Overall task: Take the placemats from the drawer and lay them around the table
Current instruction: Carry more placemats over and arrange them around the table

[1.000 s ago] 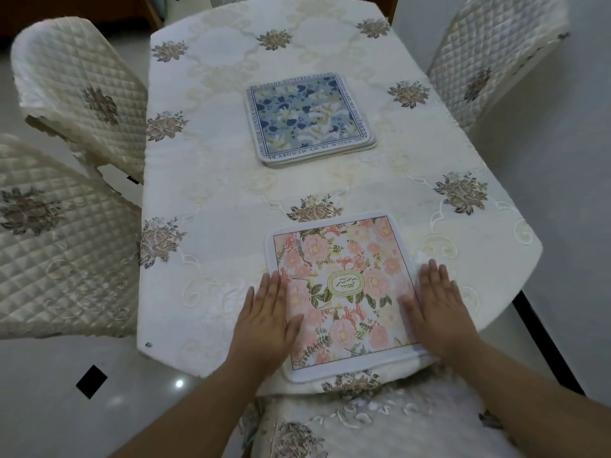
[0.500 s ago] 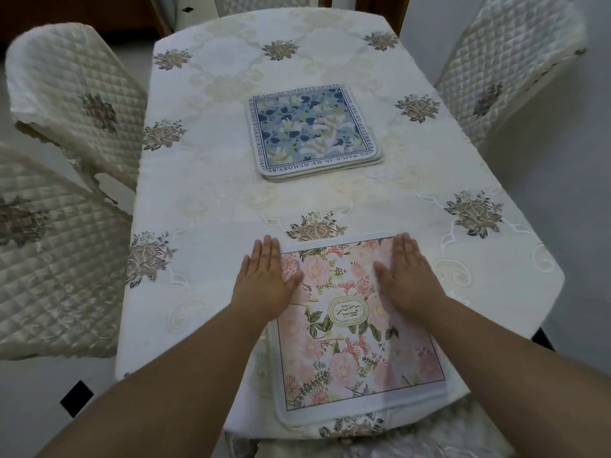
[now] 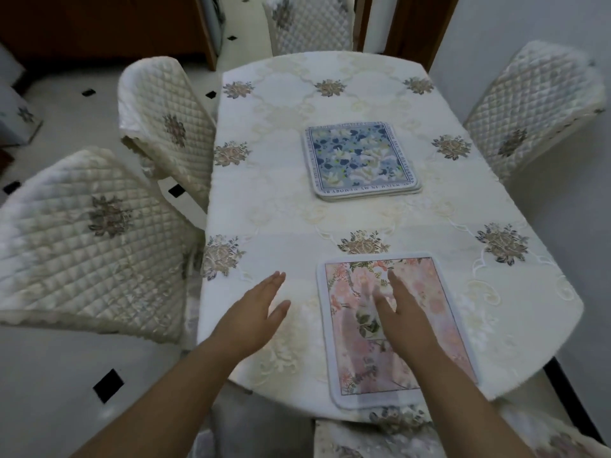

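A pink floral placemat (image 3: 429,325) lies flat at the near end of the table (image 3: 281,226), which wears a cream embroidered cloth. A stack of blue floral placemats (image 3: 362,158) rests in the middle of the table. My right hand (image 3: 401,312) hovers over the pink placemat with fingers spread and holds nothing. My left hand (image 3: 256,312) is off the placemat, to its left, above the bare cloth, fingers extended and empty. Both hands look blurred.
Quilted cream chairs stand around the table: two on the left (image 3: 89,239) (image 3: 165,127), one at the far end (image 3: 310,24), one on the right (image 3: 535,107). A further covered seat (image 3: 429,438) sits right below me. The floor is white tile with black diamonds.
Both hands have lifted off the pink placemat. The left hand has moved left onto the cloth. The view has pulled back and tilted up, showing more of the room.
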